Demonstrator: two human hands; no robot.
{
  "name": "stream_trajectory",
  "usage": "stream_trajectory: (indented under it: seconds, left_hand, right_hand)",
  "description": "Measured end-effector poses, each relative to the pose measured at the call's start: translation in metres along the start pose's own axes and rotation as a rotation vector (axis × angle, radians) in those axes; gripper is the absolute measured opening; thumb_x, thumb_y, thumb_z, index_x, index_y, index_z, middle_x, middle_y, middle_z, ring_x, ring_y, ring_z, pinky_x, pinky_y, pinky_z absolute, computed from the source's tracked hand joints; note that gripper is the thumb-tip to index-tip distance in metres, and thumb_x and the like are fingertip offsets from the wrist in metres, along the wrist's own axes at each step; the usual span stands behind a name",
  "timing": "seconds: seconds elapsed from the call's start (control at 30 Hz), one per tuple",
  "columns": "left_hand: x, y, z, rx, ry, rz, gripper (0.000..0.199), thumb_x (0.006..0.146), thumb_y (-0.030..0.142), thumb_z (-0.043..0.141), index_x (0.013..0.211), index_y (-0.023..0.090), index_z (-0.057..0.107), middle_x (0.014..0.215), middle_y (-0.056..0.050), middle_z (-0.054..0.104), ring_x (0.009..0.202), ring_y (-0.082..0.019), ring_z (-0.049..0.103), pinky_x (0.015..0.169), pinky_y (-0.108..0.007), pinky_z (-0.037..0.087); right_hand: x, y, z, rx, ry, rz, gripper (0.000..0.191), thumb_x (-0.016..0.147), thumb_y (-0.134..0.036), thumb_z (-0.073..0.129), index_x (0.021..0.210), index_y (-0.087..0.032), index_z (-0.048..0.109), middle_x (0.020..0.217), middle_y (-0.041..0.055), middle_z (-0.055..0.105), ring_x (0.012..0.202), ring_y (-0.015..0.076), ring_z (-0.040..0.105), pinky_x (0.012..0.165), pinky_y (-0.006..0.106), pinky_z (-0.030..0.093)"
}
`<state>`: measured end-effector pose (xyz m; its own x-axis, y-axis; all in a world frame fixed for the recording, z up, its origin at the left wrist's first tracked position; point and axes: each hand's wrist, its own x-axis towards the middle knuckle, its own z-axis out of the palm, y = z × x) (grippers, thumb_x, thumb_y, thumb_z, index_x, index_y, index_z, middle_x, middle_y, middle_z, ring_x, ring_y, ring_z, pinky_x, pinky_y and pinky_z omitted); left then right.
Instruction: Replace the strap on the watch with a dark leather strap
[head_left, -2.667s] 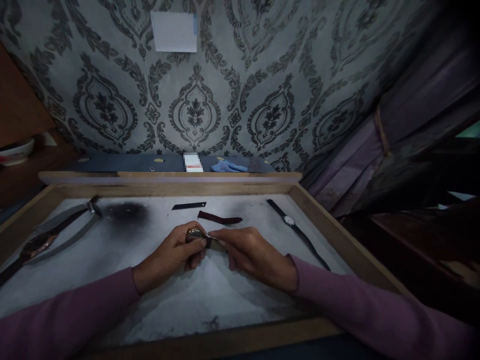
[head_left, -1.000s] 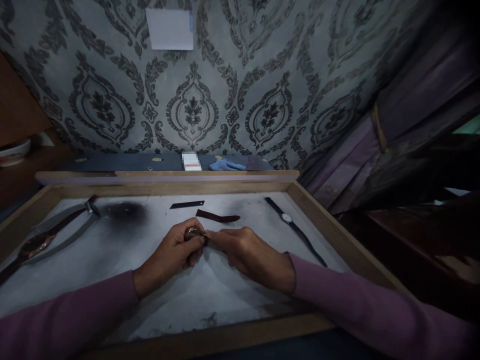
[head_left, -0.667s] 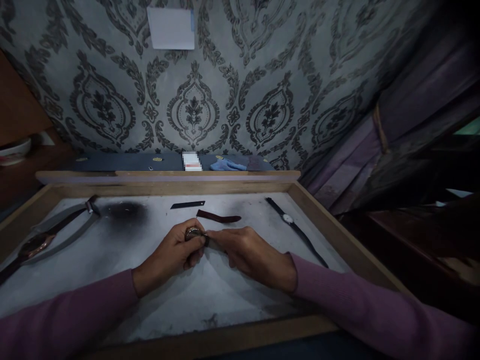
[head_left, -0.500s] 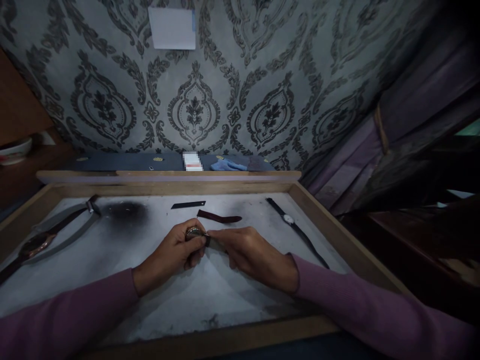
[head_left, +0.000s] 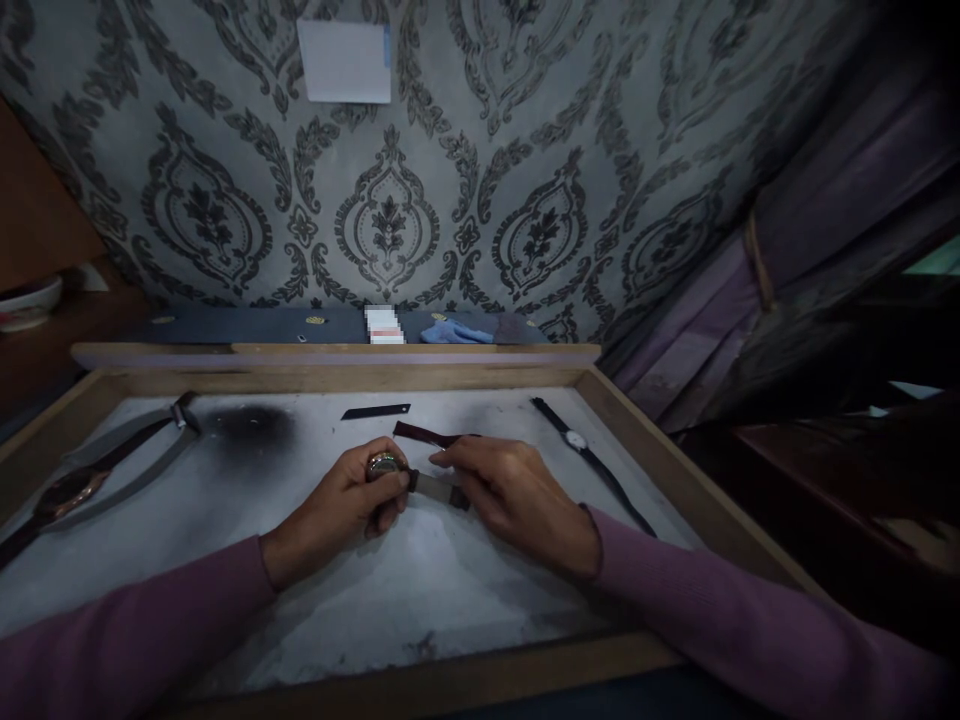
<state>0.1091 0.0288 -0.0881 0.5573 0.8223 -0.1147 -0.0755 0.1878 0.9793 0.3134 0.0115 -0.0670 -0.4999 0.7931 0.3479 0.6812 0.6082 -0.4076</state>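
My left hand [head_left: 360, 495] is closed around a round watch case [head_left: 385, 465] near the middle of the tray. A short strap piece [head_left: 436, 488] runs from the case toward my right hand [head_left: 499, 485]. The fingers of my right hand are bent over the strap's far end, and a thin bright tip shows by the index finger; what it belongs to is too small to tell. Just behind the hands lies a dark red strap [head_left: 420, 433], partly covered by my right hand. Farther back is a black blade [head_left: 375, 411].
A wooden-framed tray [head_left: 345, 378] with a white bottom surrounds the hands. At its left lies a large watch [head_left: 71, 492] beside a grey strap; at its right, a small black-strapped watch [head_left: 576, 439]. A blue cloth [head_left: 457, 331] lies beyond the back edge.
My right hand has moved slightly right, away from my left hand. The strap piece between them now shows stretched out, and the dark red strap's right end is covered.
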Motion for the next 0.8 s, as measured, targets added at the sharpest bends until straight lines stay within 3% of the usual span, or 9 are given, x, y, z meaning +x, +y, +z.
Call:
stream_trajectory:
  seconds: [0.2,0.53,0.8]
  left_hand:
    - [-0.001,0.001,0.0,0.0,-0.014,0.005,0.025,0.081,0.037,0.062,0.075,0.019,0.047,0.052,0.007,0.049,0.04,-0.005,0.037,0.038,-0.017,0.024]
    - [0.001,-0.003,-0.005,0.022,-0.045,0.008,0.021,0.085,0.034,0.06,0.078,0.019,0.048,0.052,0.007,0.05,0.041,-0.006,0.039,0.038,-0.017,0.026]
    - [0.0,-0.004,-0.005,0.001,-0.032,-0.002,0.018,0.083,0.031,0.062,0.079,0.017,0.051,0.056,0.006,0.053,0.042,-0.005,0.041,0.038,-0.016,0.026]
  right_hand:
    - [0.002,-0.002,0.003,0.091,-0.06,0.065,0.019,0.088,-0.025,0.056,0.092,-0.013,0.07,0.081,0.0061,0.07,0.075,0.0167,0.061,0.069,0.028,0.044]
    - [0.005,0.006,0.011,0.439,-0.168,0.282,0.015,0.085,-0.019,0.056,0.08,-0.012,0.068,0.063,0.0007,0.061,0.055,0.0091,0.053,0.053,0.021,0.039]
    - [0.005,0.006,0.012,0.526,-0.158,0.309,0.016,0.084,-0.023,0.056,0.078,-0.012,0.066,0.062,-0.0001,0.059,0.053,0.0087,0.051,0.051,0.021,0.038]
